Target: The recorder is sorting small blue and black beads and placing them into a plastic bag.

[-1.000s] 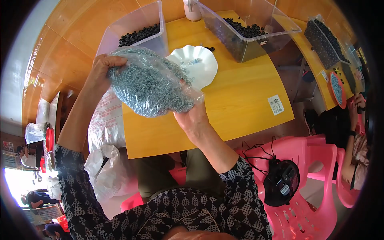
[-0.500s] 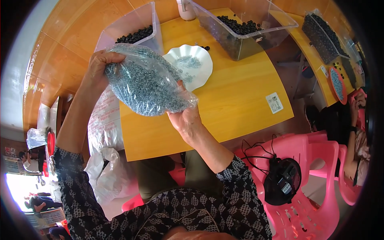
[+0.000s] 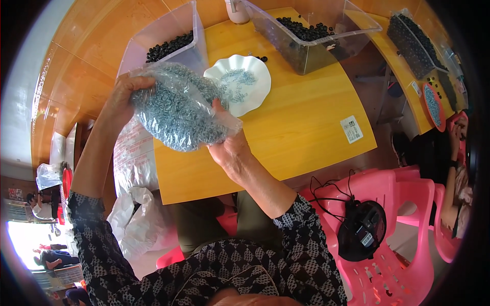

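Left hand (image 3: 119, 98) pinching left end, right hand (image 3: 228, 149) pinching right end, of 1 clear bag (image 3: 176, 104) of blue-grey pieces (image 3: 171, 120), held up near white scalloped plate (image 3: 261, 84). Judged soft, slippery, fairly weighty; best grasped at both ends.

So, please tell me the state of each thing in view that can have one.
Clear plastic bag: bulging with bluish pieces; mouth unclear.
Left hand: closed on the bag.
Right hand: closed on the bag.
Scalloped white plate: upright, partly covered with bluish pieces.
Left clear bin: open, partly filled with black pieces.
Middle clear bin: open, partly filled.
Right clear bin: well filled.
Orange plate: covered with bluish pieces.
White plastic bag: crumpled.
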Demonstrator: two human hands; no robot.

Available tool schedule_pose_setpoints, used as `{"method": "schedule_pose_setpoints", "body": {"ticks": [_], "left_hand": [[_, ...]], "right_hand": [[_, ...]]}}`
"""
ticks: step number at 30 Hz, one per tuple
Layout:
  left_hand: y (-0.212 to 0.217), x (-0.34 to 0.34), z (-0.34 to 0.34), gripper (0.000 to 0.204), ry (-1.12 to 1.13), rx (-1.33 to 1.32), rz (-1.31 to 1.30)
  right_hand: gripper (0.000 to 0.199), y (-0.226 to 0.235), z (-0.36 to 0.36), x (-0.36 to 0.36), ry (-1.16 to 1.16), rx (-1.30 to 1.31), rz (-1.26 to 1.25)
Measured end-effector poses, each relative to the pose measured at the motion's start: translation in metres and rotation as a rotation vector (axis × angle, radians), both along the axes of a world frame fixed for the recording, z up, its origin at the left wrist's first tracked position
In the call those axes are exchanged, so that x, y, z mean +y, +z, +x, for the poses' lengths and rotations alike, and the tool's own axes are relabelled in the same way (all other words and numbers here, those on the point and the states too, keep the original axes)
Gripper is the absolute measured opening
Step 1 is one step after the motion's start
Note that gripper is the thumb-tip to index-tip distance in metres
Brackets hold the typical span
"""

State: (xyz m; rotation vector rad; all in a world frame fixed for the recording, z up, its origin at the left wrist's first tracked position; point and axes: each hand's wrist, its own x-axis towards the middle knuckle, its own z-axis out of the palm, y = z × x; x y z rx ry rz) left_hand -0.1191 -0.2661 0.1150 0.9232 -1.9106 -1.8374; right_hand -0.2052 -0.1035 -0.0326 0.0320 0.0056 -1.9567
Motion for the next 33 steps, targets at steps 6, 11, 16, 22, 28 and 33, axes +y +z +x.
{"method": "schedule_pose_setpoints", "body": {"ticks": [6,11,16,22,28,33], "left_hand": [[-0.02,-0.031,0.02,0.024,-0.035,-0.016,0.04],[-0.018,-0.023,0.01,0.034,0.139,-0.175,0.122],[-0.029,-0.069,0.018,0.028,-0.218,-0.419,-0.146],[-0.039,-0.069,0.013,0.033,-0.191,-0.454,-0.156],[-0.041,-0.038,-0.004,0.041,-0.365,-0.318,-0.006],[-0.038,-0.036,-0.008,0.031,-0.411,-0.46,-0.009]], "right_hand": [[0.035,-0.012,0.006,-0.002,0.021,0.087,-0.005],[0.039,-0.012,0.001,0.002,0.032,0.113,0.018],[0.043,-0.016,0.004,0.006,0.037,0.098,0.042],[0.041,-0.013,-0.001,0.01,-0.022,0.122,0.063],[0.046,-0.016,-0.011,0.015,0.024,0.148,0.104],[0.048,0.004,-0.019,0.023,0.04,0.454,0.284]]}}
